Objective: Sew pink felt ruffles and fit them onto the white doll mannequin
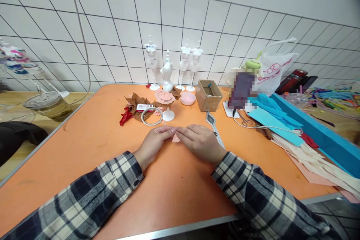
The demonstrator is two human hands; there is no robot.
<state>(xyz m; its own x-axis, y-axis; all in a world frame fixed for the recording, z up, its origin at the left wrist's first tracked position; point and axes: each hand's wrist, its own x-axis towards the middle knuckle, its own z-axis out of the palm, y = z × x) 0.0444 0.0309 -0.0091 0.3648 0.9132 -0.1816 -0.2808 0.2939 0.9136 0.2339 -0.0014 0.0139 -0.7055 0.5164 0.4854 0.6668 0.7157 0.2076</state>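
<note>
Between my two hands, low over the orange table [180,198], is a small piece of pink crepe paper [176,138] with a pleated, fan-like lower edge. My left hand [156,140] pinches it from the left. From the right my right hand [200,141] grips it, its fingers closed and covering part of the paper. Just beyond them stands a small white mannequin [167,71] wearing a ruffled pink paper skirt [164,97]. A roll of tape [152,116] lies left of its round base, close to a small white box [144,107].
Several bare or painted mannequins [185,58] stand along the tiled wall. Behind my hands are a pink bowl [187,98], a cardboard box [209,95] and brown paper [137,103]. Grey-handled pliers [214,127], scissors [246,121], a phone on a stand [241,90] and paper strips [315,157] occupy the right.
</note>
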